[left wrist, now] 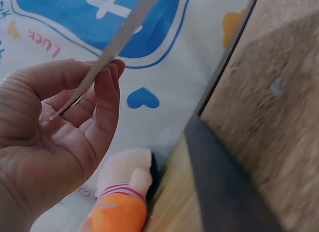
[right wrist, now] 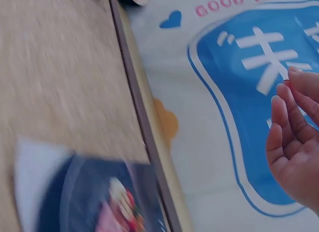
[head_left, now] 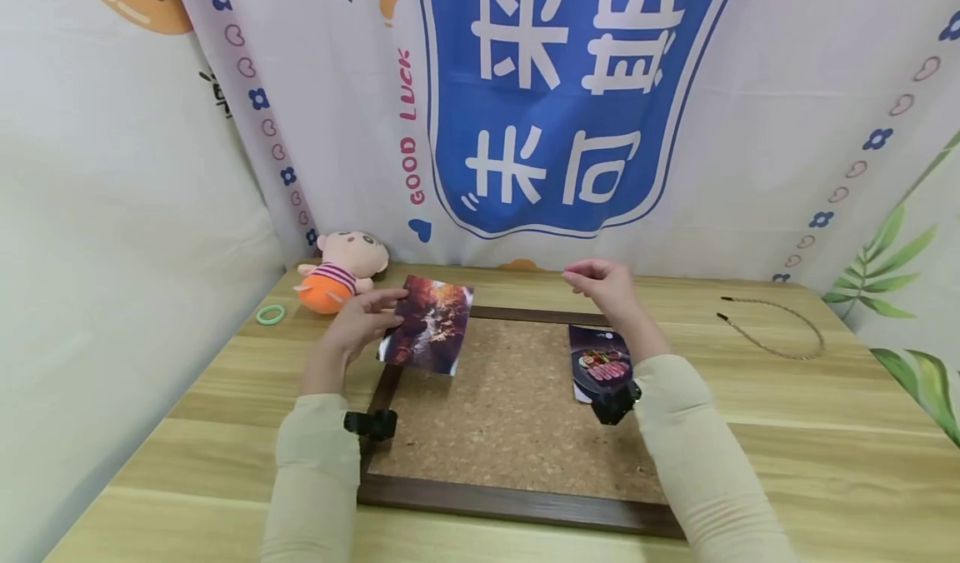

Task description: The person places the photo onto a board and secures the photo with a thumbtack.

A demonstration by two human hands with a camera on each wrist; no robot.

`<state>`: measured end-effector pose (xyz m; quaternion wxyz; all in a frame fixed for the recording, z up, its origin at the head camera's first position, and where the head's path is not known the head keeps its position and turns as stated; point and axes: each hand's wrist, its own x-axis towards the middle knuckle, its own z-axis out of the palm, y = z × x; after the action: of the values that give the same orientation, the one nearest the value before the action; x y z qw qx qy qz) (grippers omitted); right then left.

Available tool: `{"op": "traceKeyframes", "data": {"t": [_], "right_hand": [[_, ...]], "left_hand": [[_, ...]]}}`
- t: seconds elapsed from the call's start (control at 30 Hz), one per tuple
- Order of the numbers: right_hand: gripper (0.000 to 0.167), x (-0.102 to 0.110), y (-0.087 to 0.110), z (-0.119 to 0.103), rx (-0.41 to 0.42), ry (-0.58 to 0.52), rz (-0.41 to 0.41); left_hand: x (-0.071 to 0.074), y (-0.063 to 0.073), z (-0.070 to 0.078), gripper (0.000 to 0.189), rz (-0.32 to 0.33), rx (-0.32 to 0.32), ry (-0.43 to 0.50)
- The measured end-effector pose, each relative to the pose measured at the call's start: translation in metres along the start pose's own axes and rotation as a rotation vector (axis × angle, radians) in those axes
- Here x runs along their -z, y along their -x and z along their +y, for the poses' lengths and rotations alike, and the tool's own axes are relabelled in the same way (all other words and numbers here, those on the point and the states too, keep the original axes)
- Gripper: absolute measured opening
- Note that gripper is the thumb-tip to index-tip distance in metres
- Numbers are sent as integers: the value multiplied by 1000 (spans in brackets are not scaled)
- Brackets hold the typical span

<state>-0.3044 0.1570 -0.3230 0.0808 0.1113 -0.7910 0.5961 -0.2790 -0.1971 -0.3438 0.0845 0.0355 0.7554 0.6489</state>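
Observation:
In the head view my left hand (head_left: 356, 327) pinches a dark picture card (head_left: 435, 330) with orange and white patterns by its left edge, above the left part of a framed corkboard (head_left: 510, 421). The left wrist view shows the card (left wrist: 112, 51) almost edge-on between thumb and fingers. My right hand (head_left: 611, 295) is raised over the board's far right side, thumb and fingertips together. From the right wrist view, a tiny red thing (right wrist: 287, 81) sits between those fingertips, too small to identify. Below that hand, a food picture card (head_left: 600, 359) lies at the board's right, partly covered by the arm.
A plush doll (head_left: 341, 267) in orange sits behind the left hand, with a green ring (head_left: 270, 315) beside it. A thin braided band (head_left: 806, 326) lies on the table at right. A printed cloth (head_left: 495, 246) hangs behind the wooden table (head_left: 810, 438).

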Motion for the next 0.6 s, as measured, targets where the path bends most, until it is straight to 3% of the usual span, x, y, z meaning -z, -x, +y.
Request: {"op": "traceKeyframes", "data": {"t": [0.2, 0.43, 0.6], "right_hand": [[20, -36, 1, 1, 50, -75, -8], [16, -81, 10, 7, 3, -162, -76], [13, -104, 19, 16, -16, -136, -101]], "left_hand": [[-13, -9, -8, 47, 11, 45, -19], [-23, -13, -23, 44, 67, 103, -111], [-28, -19, -32, 43, 47, 129, -129]]}}
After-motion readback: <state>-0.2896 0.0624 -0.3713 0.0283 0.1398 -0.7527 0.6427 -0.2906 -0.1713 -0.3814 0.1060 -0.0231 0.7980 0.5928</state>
